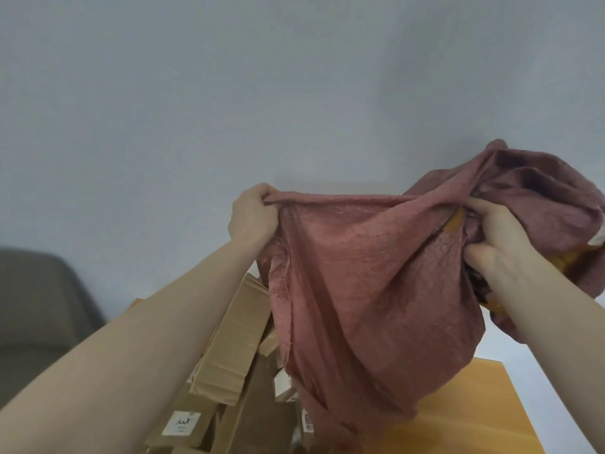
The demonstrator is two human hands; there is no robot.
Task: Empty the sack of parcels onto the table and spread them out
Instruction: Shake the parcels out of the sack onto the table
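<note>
From the head view, your left hand [252, 217] is fisted on one corner of the pink cloth sack [370, 290] and your right hand [504, 247] grips a bunched fold at the other end, holding it raised so its body hangs down between them to spill. Below your left hand, cardboard parcels [229, 342] lie heaped on the wooden table [474, 414], not yet spread; something yellow-orange shows by your right hand, unclear what.

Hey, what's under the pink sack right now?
Under the lifted sack, brown cardboard parcels lie piled on the wooden table, some with white labels. The cloth covers the pile's right part, so what lies there, or remains inside, cannot be seen.
</note>
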